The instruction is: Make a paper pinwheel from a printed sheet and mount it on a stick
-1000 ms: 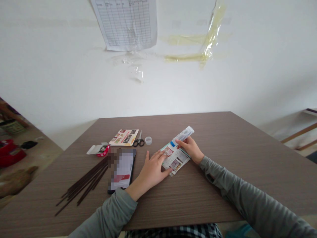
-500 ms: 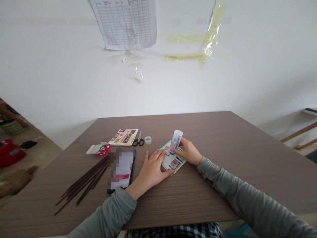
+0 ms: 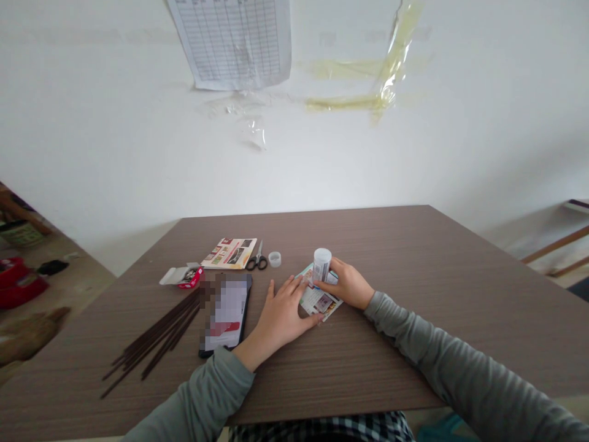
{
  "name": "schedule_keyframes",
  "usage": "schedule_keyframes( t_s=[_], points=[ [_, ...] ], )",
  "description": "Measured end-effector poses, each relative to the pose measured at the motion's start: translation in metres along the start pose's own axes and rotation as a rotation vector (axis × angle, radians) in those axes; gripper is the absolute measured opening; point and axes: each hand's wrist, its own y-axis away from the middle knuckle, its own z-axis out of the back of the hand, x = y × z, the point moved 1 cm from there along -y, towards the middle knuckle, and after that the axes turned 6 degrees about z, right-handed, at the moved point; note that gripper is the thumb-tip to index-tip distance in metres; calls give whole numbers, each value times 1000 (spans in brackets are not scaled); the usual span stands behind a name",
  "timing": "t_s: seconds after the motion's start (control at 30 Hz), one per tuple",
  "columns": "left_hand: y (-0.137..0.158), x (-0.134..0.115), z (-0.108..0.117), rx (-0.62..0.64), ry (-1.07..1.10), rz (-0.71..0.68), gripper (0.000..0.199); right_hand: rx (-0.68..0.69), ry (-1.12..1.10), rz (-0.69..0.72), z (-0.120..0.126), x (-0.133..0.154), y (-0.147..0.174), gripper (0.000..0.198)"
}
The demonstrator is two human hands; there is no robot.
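My right hand [image 3: 352,283] is closed around a white glue stick [image 3: 321,264], held upside down with its lower end on a small printed paper [image 3: 321,302]. My left hand [image 3: 288,312] lies spread on the paper's left part, with the thumb at its near edge. Beyond the left hand sits a translucent round cap [image 3: 275,259]. Beside the cap lie scissors [image 3: 257,259] with black handles. The lower tip of the glue stick is partly hidden by my right fingers.
Left of my left hand lies a phone [image 3: 226,314] with a blurred screen, next to a bundle of dark brown sticks [image 3: 156,334]. Farther back are an open red and white box [image 3: 188,277] and a folded printed leaflet [image 3: 230,253]. A white wall [image 3: 299,178] borders the brown table [image 3: 442,270].
My right hand has shifted slightly left, and the glue stick has gone from leaning right to nearly upright on the paper. My left hand stays in place.
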Motion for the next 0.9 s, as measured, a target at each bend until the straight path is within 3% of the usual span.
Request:
schedule_keyframes(
  t_s=[0.9],
  points=[
    [2, 0, 0, 24, -49, 14, 95, 12, -34, 26, 5, 3, 1, 27]
  ],
)
